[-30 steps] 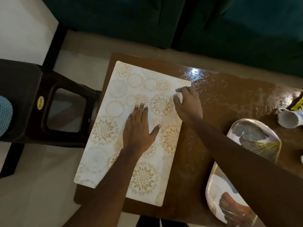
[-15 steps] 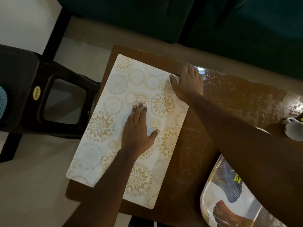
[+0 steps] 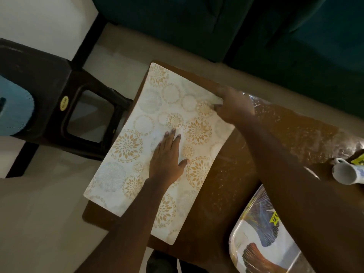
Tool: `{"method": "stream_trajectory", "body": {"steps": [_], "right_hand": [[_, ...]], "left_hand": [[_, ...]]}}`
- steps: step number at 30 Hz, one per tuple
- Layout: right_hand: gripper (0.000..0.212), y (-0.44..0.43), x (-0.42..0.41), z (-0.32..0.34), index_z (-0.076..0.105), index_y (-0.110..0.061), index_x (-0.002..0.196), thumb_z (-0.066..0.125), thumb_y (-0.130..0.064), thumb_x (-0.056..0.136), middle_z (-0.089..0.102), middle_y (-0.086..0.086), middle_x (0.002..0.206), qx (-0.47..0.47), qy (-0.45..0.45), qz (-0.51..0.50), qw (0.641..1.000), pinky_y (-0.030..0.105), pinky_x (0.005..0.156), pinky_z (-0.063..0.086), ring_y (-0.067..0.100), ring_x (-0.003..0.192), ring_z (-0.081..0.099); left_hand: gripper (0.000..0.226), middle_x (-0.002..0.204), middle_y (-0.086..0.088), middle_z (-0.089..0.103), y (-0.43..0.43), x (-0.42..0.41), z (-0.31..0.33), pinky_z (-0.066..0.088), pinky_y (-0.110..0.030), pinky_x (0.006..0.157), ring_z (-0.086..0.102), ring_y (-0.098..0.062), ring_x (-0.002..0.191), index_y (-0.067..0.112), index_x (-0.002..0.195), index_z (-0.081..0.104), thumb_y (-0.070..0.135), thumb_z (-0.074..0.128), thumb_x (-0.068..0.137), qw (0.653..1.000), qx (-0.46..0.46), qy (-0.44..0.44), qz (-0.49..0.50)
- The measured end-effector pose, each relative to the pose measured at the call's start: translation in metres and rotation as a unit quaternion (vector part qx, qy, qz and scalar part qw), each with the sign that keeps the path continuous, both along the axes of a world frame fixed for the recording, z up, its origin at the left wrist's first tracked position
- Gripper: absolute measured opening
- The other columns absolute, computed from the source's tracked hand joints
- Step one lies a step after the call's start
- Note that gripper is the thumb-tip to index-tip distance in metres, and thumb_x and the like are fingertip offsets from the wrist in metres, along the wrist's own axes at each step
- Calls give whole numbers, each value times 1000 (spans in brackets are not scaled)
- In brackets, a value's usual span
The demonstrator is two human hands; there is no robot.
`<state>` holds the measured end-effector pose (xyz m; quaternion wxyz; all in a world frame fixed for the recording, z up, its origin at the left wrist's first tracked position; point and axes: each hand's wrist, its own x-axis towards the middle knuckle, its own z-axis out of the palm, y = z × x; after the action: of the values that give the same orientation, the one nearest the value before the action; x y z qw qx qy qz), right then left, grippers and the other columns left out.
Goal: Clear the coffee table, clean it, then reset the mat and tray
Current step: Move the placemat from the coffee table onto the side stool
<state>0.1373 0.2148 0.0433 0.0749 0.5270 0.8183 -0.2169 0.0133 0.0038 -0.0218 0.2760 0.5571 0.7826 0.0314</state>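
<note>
A cream mat with gold and grey flower circles lies at a slant on the left end of the brown coffee table. My left hand rests flat on the mat's middle, fingers together, thumb out. My right hand is blurred at the mat's far edge, with its fingers curled around a pale strip of that edge. The oval tray, printed with fan leaves and carrying a yellow sticker, sits at the table's near right, partly under my right forearm.
A white cup lies on its side at the right edge, next to something yellow. A dark plastic chair with a blue cushion stands left of the table. A dark teal sofa runs behind it. The tabletop looks glossy.
My right hand slid from the mat's right side up along it to the far edge and curled onto it. The left hand stayed flat. The view shifted slightly.
</note>
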Motion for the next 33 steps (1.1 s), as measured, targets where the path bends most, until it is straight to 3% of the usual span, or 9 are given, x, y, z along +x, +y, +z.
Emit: {"method": "stream_trajectory", "body": {"steps": [2,6,12,14,19,22,24,28,33], "right_hand": [[25,-13,-1,21,61,-26,120,60,-32,96,66,2,116,44,-21,26,998,43,103,34,30,110,60],[22,-37,-4,68,57,-30,117,54,-19,97,67,2,108,-12,70,-25,997,45,81,53,30,99,61],[37,-61,5,158,58,-25,132,55,-10,99,62,-3,121,-56,198,-90,974,43,88,52,20,107,57],[34,-71,11,174,58,-23,131,56,-13,99,61,-3,127,-90,267,-155,947,47,91,55,20,111,59],[15,-111,16,200,61,-29,107,58,-17,99,68,-5,108,-139,393,-288,862,52,79,60,22,95,70],[21,-140,11,204,57,-22,118,58,-15,99,66,-3,108,-160,426,-357,816,45,77,61,21,94,70],[24,-161,1,205,57,-16,122,58,-12,99,68,0,109,-177,470,-407,763,35,70,62,20,94,70],[16,-202,-36,207,58,-13,113,57,-6,99,68,5,109,-193,520,-478,681,27,60,60,18,92,69],[15,-250,-113,208,59,-19,105,56,-6,99,68,6,113,-210,547,-520,621,48,81,58,25,99,69]], "left_hand": [[82,164,3,-4,-5,1,15,16,-40,119,-3,-18,151,22,155,10,52,53,92,1000,-3,-17,23],[79,164,8,-2,-18,-8,59,19,-40,118,-2,-15,150,24,155,11,54,50,94,998,9,-34,53],[72,163,12,8,-46,-32,131,25,-43,116,6,-14,150,27,154,20,55,49,94,992,28,-61,107],[70,162,11,13,-54,-36,149,23,-43,116,11,-14,149,27,153,22,54,49,94,989,24,-75,126],[65,152,3,33,-74,-57,201,32,-37,109,32,-16,139,23,150,29,51,48,95,993,59,-14,99],[65,150,3,35,-86,-84,223,35,-41,109,34,-17,138,23,148,34,57,45,94,993,80,23,86],[64,147,2,39,-94,-106,233,38,-44,107,37,-17,135,22,145,40,58,46,92,989,103,42,94],[59,140,0,43,-115,-150,248,43,-39,97,39,-21,129,19,137,47,56,51,90,977,146,24,151],[57,131,-7,43,-143,-210,260,49,-40,89,47,-25,117,15,130,47,50,61,88,931,185,-43,312]]}}
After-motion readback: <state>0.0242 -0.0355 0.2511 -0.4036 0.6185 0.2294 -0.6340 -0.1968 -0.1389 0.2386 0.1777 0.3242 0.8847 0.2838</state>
